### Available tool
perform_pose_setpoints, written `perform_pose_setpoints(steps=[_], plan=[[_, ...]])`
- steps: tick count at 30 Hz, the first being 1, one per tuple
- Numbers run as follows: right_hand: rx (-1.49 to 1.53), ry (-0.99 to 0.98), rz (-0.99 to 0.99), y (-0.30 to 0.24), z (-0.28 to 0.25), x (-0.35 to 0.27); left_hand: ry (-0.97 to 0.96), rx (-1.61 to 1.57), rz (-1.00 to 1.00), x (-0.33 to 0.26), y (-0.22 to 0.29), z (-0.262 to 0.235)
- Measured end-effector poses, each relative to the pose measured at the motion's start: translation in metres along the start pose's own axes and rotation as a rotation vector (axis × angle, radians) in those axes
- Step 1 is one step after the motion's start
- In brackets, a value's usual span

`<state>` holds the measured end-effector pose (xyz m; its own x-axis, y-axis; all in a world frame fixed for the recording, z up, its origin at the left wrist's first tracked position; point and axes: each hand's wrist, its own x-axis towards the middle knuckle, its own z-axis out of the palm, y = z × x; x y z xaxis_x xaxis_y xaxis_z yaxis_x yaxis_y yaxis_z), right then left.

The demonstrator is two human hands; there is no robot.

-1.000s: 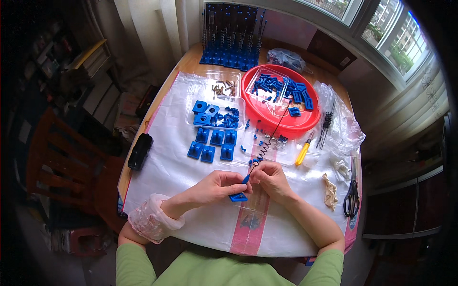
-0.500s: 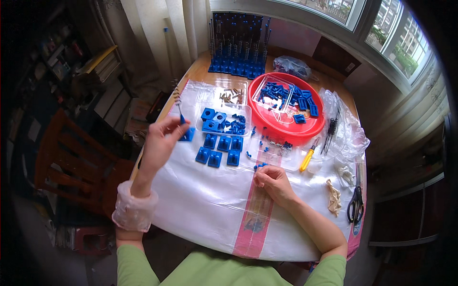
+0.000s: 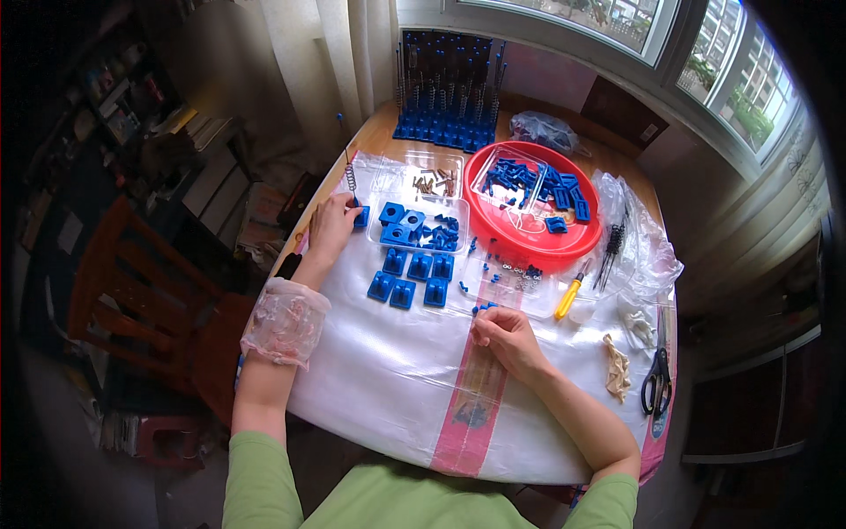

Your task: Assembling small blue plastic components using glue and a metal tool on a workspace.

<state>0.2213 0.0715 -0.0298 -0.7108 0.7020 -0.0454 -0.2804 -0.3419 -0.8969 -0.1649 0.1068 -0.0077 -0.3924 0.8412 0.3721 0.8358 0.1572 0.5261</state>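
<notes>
At the table's left edge, my left hand (image 3: 330, 231) is closed on a blue square base with a spring rod (image 3: 362, 218). The rod's coiled spring (image 3: 351, 179) stands above my fingers, and its thin tip ends in a small blue knob (image 3: 339, 116). My right hand (image 3: 504, 342) rests on the sheet near the middle, thumb and fingers pinched together; what they hold, if anything, is hidden. Small blue pieces (image 3: 484, 309) lie just beyond its fingertips. Between the hands stand several blue square bases (image 3: 402, 294) in two rows.
A clear tray (image 3: 376, 240) holds blue parts, and brass-coloured pieces (image 3: 435, 182) lie behind it. Right of these is a red basin (image 3: 577, 253). A yellow-handled screwdriver (image 3: 568, 298), black springs (image 3: 610, 247) and scissors (image 3: 656, 381) lie at right. Finished-looking spring stands (image 3: 445, 132) fill the back.
My left hand has moved away from me and lowered the blue base with its spring rod to the table's left side. My right hand stays in place.
</notes>
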Motion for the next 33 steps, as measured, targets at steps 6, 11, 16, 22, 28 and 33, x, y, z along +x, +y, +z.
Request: perform_pose_setpoints(steps=[6,11,16,22,28,33], plan=[[0.013,-0.005,0.003,-0.001,0.001,0.000,0.011,0.041,0.001,0.007,-0.012,0.015],[-0.014,-0.008,-0.002,0.001,-0.001,0.000,-0.035,-0.044,-0.057,0.008,-0.010,0.014],[-0.025,-0.011,0.004,0.000,0.000,0.001,-0.007,-0.030,-0.042,0.006,-0.013,0.015],[-0.064,-0.010,0.005,0.000,-0.001,0.000,-0.014,-0.047,-0.060,0.009,-0.006,0.014],[-0.050,-0.022,0.003,0.000,0.001,0.001,0.004,-0.048,-0.066,0.011,-0.013,0.014],[-0.061,-0.009,0.013,0.000,-0.001,0.001,0.051,-0.040,0.020,0.003,-0.009,-0.012]])
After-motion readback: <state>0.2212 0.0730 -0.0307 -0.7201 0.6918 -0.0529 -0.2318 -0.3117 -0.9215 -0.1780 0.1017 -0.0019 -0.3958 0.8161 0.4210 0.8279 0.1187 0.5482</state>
